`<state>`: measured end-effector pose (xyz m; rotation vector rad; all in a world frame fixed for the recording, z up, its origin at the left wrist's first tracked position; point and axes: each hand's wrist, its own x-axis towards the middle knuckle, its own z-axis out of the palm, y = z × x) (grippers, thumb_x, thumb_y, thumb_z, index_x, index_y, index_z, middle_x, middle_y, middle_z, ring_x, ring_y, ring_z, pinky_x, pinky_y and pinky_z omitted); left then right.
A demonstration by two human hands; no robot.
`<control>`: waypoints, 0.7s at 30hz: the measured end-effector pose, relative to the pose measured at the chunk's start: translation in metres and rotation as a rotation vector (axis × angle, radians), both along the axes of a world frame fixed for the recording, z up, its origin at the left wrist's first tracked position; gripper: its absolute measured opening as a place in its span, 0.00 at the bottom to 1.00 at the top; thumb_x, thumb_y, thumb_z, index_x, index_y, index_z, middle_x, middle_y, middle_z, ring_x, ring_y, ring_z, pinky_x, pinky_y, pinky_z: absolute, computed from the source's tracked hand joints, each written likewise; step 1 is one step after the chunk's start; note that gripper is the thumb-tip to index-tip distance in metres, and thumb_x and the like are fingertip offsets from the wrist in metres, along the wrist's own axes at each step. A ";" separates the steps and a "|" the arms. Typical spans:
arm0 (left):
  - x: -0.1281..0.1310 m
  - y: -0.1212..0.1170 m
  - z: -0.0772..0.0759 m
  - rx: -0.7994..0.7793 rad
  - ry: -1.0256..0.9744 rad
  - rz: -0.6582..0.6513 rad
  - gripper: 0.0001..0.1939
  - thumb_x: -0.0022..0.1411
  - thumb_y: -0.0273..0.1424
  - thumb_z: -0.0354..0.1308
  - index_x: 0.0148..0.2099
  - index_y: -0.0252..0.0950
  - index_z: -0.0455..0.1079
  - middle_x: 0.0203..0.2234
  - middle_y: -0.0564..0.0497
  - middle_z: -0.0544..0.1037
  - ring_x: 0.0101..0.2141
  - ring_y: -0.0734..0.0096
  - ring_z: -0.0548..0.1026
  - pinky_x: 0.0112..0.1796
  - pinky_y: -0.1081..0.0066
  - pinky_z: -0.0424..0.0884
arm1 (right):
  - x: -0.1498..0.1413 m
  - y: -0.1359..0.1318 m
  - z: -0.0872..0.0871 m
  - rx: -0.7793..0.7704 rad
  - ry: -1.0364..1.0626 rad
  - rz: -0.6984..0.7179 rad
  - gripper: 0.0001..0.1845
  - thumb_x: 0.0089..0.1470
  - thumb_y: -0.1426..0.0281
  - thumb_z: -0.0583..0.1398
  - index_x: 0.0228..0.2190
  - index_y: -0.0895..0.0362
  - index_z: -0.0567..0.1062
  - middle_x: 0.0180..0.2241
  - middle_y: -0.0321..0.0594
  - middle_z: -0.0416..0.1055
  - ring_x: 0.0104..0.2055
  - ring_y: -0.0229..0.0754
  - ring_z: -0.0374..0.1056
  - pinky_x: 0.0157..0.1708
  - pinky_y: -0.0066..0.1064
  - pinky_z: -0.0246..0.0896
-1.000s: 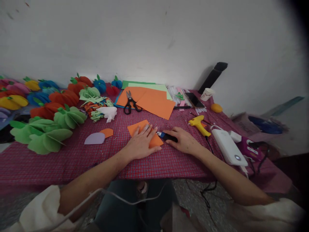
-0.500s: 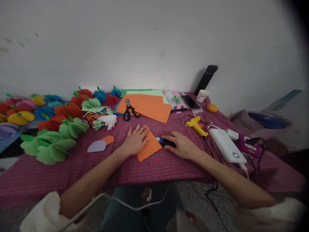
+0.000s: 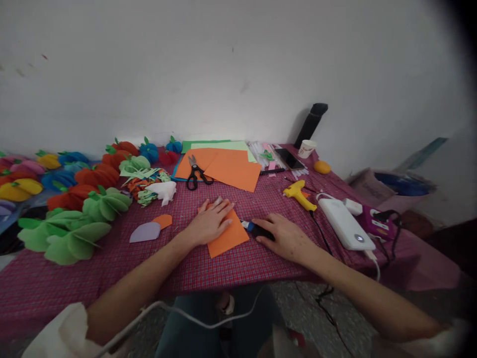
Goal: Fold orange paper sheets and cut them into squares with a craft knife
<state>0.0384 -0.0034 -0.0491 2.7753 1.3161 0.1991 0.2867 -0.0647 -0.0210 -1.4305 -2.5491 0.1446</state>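
Note:
My left hand (image 3: 210, 223) lies flat on a folded-looking orange sheet of paper (image 3: 229, 237), fingers stretched out and pressing it to the cloth. A small pale bit shows by its fingertips; what it is I cannot make out. My right hand (image 3: 285, 236) is closed around a utility knife (image 3: 257, 230) with a blue and black body. The knife lies low over the table, its metal tip at the paper's right edge. Left of my left hand rest a lilac paper half-round (image 3: 145, 232) and an orange paper piece (image 3: 163, 221).
Scissors (image 3: 194, 173) lie on orange sheets (image 3: 234, 169) at the back. Paper scraps (image 3: 149, 186) and several paper pumpkins (image 3: 106, 203) fill the left. A yellow glue gun (image 3: 300, 195), a white power bank (image 3: 345, 223) and cords stand right; a phone (image 3: 289, 159) and paper cup (image 3: 307, 148) sit behind.
The whole view has shifted slightly, so things sit a little further left and the near ones lower. Both hands, the knife and the orange sheet keep nearly the same places relative to each other.

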 end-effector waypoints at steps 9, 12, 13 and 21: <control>0.002 -0.002 -0.001 0.068 0.046 -0.018 0.28 0.65 0.45 0.33 0.63 0.41 0.48 0.61 0.49 0.54 0.61 0.60 0.46 0.57 0.53 0.43 | -0.010 0.012 -0.003 0.015 -0.002 0.009 0.22 0.54 0.63 0.55 0.51 0.54 0.66 0.38 0.44 0.66 0.39 0.44 0.62 0.40 0.35 0.59; 0.003 -0.003 -0.001 0.067 0.051 -0.013 0.29 0.65 0.46 0.33 0.64 0.38 0.47 0.61 0.48 0.53 0.61 0.60 0.45 0.57 0.54 0.43 | -0.011 0.014 -0.005 0.012 0.006 0.003 0.22 0.54 0.63 0.55 0.51 0.54 0.67 0.37 0.44 0.66 0.39 0.44 0.62 0.40 0.35 0.59; 0.003 -0.003 -0.001 0.066 0.052 -0.010 0.30 0.65 0.46 0.33 0.64 0.38 0.47 0.61 0.48 0.53 0.61 0.60 0.45 0.57 0.54 0.42 | -0.011 0.014 -0.005 0.009 0.010 0.003 0.22 0.54 0.63 0.55 0.50 0.54 0.67 0.37 0.45 0.66 0.39 0.44 0.62 0.40 0.35 0.59; 0.002 -0.003 -0.002 0.051 0.047 -0.016 0.31 0.65 0.46 0.32 0.64 0.37 0.45 0.62 0.49 0.51 0.62 0.61 0.44 0.57 0.56 0.41 | -0.004 0.013 -0.006 -0.017 0.021 -0.047 0.21 0.55 0.62 0.54 0.50 0.55 0.67 0.40 0.47 0.65 0.41 0.45 0.63 0.42 0.37 0.60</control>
